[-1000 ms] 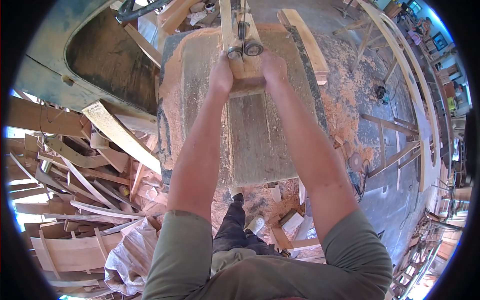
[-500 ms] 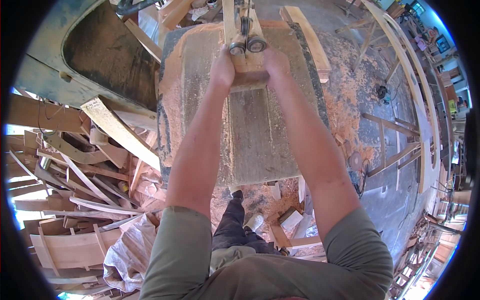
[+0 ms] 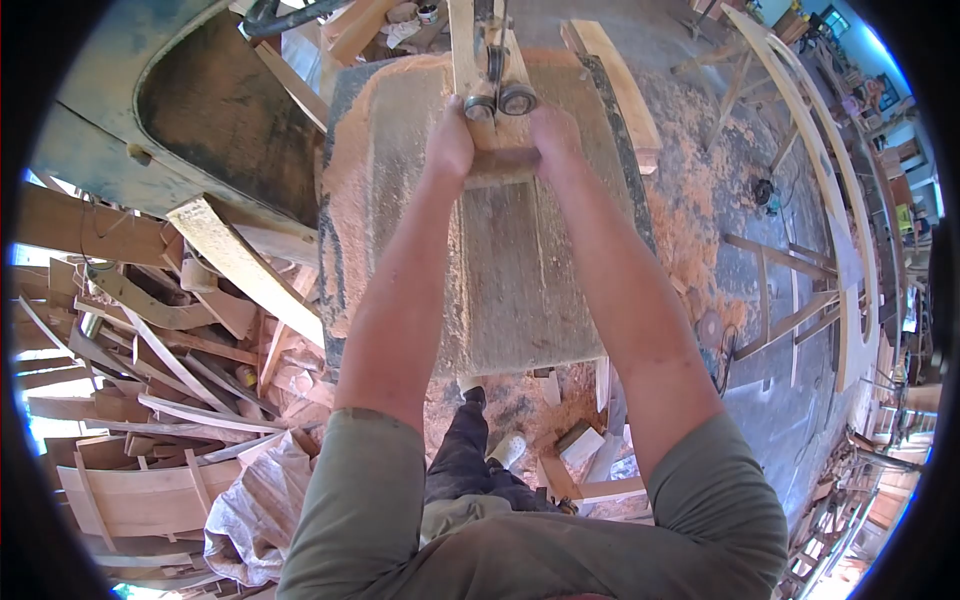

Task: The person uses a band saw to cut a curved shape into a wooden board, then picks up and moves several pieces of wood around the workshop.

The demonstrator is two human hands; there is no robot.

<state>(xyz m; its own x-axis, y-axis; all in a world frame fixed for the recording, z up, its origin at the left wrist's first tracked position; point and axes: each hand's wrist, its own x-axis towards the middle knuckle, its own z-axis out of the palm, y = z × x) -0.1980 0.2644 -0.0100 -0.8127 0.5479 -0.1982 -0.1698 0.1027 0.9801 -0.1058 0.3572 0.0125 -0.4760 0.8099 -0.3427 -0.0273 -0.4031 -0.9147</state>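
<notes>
Two-Sided Grip Steadying a Wood Block [image 3: 505, 160]

Both sleeves [image 3: 370, 480] [image 3: 705, 450] are framing the near view, and the bare arms [image 3: 395, 310] [image 3: 640, 300] are reaching straight out over a worn worktable [image 3: 510, 300], probably so that the torso is staying well back; a white sack [image 3: 262, 510] is slumping among offcuts to the left; the block is lying on the far half of the tabletop, its near face turning toward the person; the left hand [image 3: 450, 145] is gripping one side and the right hand [image 3: 556, 140] is gripping the other, their fingertips hiding from view; this opposed hold is likely keeping the block square and flat; two round rollers [image 3: 480, 107] [image 3: 517, 99] are sitting over its near end, between the hands, seemingly guiding something narrow that is running between them, though whether they are touching the wood I cannot tell; sawdust [image 3: 345, 210] is coating the table's left edge; a curved plank [image 3: 250, 265] is leaning beside it, perhaps for easy reach; beyond, a straight plank [image 3: 615, 85] is lying past the right edge, and long curved frames [image 3: 855, 330] are resting by trestles [image 3: 780, 255], likely being kept off the floor.
</notes>
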